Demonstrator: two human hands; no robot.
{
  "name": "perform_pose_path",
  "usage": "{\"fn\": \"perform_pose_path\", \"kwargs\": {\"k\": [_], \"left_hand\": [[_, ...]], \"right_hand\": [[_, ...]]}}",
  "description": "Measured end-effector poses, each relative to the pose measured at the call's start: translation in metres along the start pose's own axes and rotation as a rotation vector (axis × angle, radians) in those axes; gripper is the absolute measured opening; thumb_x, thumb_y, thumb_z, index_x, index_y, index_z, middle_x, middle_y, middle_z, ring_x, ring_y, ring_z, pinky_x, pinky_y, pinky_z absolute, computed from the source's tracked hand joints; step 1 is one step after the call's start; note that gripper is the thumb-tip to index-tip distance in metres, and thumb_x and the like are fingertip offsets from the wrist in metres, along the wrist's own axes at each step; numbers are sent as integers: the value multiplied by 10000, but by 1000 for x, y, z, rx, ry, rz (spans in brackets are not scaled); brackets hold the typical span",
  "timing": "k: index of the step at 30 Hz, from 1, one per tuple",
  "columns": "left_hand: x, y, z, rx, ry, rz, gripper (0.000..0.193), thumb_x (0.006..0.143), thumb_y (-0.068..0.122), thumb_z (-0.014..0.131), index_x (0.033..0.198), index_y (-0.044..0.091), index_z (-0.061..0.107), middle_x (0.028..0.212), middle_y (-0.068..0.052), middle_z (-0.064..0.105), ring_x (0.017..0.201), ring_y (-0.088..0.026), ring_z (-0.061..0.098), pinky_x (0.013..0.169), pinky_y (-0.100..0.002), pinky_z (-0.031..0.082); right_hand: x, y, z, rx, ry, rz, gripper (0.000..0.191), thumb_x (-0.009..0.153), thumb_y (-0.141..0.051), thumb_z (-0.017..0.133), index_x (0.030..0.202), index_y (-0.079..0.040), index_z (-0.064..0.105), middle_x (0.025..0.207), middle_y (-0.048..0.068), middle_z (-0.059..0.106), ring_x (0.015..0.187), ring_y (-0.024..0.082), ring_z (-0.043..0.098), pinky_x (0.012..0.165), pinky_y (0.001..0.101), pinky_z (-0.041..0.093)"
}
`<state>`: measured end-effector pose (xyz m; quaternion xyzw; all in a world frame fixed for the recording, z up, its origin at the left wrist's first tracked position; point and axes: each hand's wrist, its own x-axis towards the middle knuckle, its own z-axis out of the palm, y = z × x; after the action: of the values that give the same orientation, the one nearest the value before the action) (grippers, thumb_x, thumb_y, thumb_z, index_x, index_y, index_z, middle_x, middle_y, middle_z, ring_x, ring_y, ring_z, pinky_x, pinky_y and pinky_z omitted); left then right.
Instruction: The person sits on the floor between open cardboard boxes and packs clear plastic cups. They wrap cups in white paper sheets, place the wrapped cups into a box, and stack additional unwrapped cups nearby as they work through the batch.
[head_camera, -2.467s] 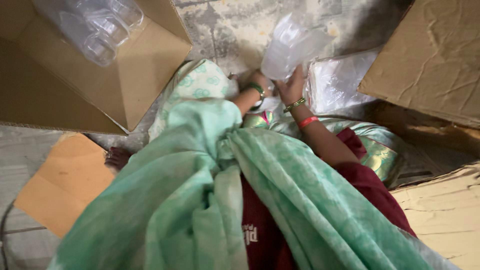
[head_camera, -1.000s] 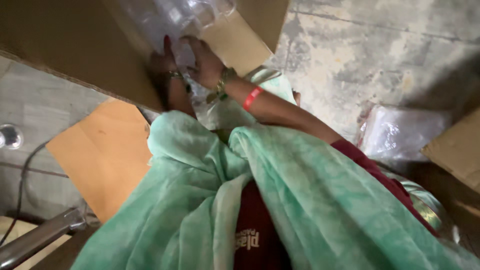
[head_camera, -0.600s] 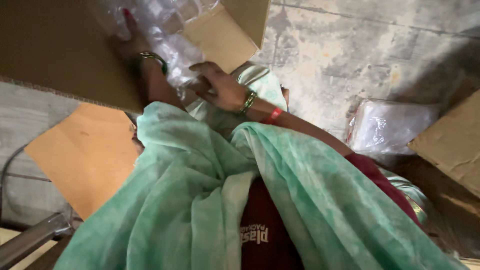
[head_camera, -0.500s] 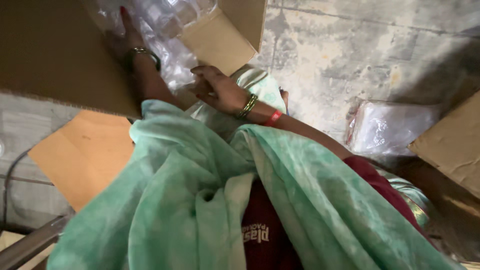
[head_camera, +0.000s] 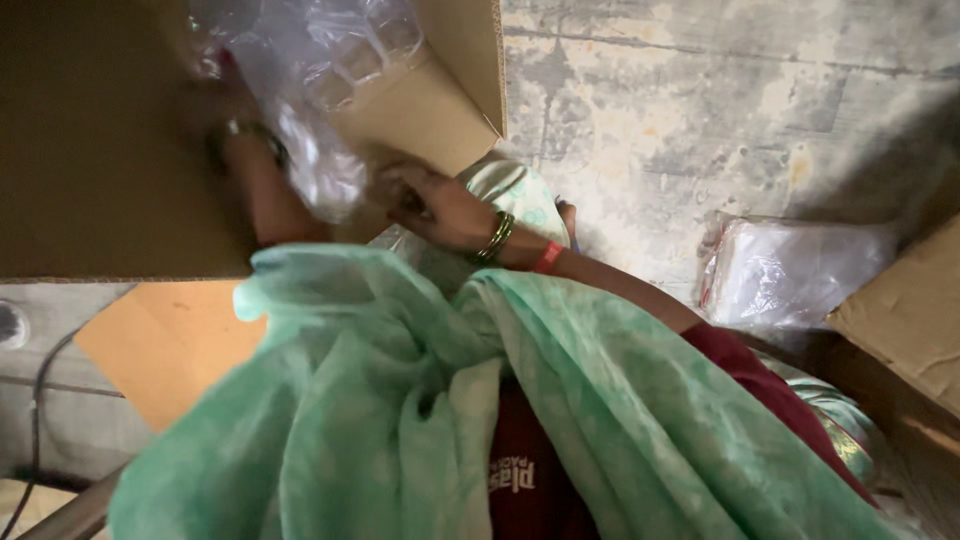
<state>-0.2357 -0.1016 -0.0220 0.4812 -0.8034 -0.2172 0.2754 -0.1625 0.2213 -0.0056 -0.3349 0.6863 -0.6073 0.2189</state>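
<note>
concrete floor (head_camera: 720, 110); green scarf (head_camera: 400, 400) hides forearms

Crinkled clear plastic bag of containers (head_camera: 320, 80) inside open cardboard box (head_camera: 110, 160)

Worn, stained grey concrete floor (head_camera: 720, 110); dim warm light; brown cardboard sheet (head_camera: 160, 340) lying flat at left.
</note>
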Motion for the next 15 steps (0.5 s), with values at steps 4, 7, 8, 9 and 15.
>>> {"fn": "perform_pose_path", "kwargs": {"k": [4, 7, 8, 9, 15], "left_hand": [[-55, -30, -16, 305, -502, 148, 714, 827, 575, 788, 1160, -32, 615, 1143, -239, 632, 1068, -380, 615, 875, -448, 486], [-57, -25, 2, 383, -516, 151, 648, 840, 531, 805, 1120, -28, 635, 1093, -234, 657, 1022, -380, 635, 838, -454, 502], [-53, -18, 11, 389, -488, 135, 626, 844, 516, 811, 1106, -27, 642, 1076, -232, 665, 1007, -380, 642, 826, -457, 507], [-50, -10, 17, 392, -476, 127, 605, 849, 501, 816, 1093, -26, 649, 1059, -230, 673, 991, -380, 649, 814, -459, 512], [-84, 8, -11, 359, -361, 331, 480, 874, 411, 850, 1012, -19, 690, 958, -220, 722, 900, -380, 690, 741, -471, 544]], "right_hand": [[0, 3, 5, 51, -10, 39, 505, 946, -99, 737, 1396, -96, 507, 1053, 75, 693, 914, 177, 717, 790, 331, 620], [-3, 0, 1, -29, -5, -59, 496, 953, -99, 749, 1390, -96, 514, 1096, 89, 670, 933, 174, 711, 800, 327, 611], [-6, 0, -3, -67, 0, -120, 489, 959, -97, 751, 1388, -96, 517, 1117, 93, 663, 946, 171, 712, 805, 324, 606], [-12, 2, -9, -83, -16, -132, 488, 961, -98, 749, 1391, -92, 519, 1110, 86, 667, 951, 166, 709, 823, 322, 597], [-99, 61, -108, 63, 216, -6, 321, 1007, -28, 629, 1322, -89, 626, 1138, 28, 724, 1026, 131, 709, 904, 300, 587]]}}
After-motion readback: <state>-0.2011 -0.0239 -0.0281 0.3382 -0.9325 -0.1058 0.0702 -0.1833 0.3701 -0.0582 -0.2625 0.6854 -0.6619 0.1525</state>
